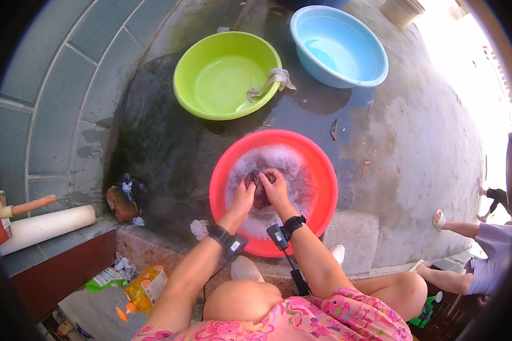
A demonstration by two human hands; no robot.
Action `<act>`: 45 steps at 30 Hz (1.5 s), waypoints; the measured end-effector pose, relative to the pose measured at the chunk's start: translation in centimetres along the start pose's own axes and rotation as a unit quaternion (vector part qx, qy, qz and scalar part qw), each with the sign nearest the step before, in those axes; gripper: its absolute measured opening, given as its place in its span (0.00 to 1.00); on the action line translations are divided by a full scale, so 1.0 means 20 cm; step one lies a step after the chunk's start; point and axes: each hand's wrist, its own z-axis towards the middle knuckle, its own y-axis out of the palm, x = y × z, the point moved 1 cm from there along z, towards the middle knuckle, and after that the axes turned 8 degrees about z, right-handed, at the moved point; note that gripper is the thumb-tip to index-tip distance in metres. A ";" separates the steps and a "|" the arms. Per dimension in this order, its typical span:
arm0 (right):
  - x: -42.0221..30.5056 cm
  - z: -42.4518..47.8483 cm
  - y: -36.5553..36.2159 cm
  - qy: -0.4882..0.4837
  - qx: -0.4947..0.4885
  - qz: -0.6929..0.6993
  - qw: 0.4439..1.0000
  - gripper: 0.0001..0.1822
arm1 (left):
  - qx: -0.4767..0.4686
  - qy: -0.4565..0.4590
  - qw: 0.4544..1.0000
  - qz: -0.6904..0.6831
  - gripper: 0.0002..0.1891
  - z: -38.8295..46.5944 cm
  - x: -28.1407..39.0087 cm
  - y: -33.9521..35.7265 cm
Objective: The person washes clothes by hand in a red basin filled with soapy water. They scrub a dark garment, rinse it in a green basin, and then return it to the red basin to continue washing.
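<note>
A dark wet cloth (261, 197) is bunched up in the middle of a red plastic basin (329, 192). My left hand (242, 197) grips the cloth on its left side, thumb on top. On the other side, my right hand (276, 187) pinches its upper part between thumb and fingers. White suds (281, 154) float on the water around both hands. The cloth's lower part is hidden in the foam.
Beyond stands a green basin (222, 81) with a grey rag (276, 79) over its rim, beside a light-blue basin (341, 47) holding water. An orange pump bottle (147, 287) lies at lower left. Another person's leg (461, 229) shows at right. The concrete floor (409, 157) is partly wet.
</note>
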 end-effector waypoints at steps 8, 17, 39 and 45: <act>-0.32 -0.18 0.07 -0.038 -0.035 -0.091 0.995 0.14 | -0.087 -0.171 0.967 -0.170 0.12 0.01 0.18 -0.06; 0.09 0.05 -0.24 0.046 0.125 -0.224 0.965 0.26 | 0.107 0.041 0.929 0.352 0.17 0.04 -0.04 -0.08; -0.46 -0.19 0.11 -0.119 -0.156 -0.020 0.980 0.11 | -0.174 -0.200 0.900 -0.345 0.22 0.09 0.02 -0.20; -0.30 -0.04 0.07 -0.086 -0.112 -0.162 0.977 0.16 | -0.072 -0.147 0.954 -0.252 0.13 0.00 0.04 -0.09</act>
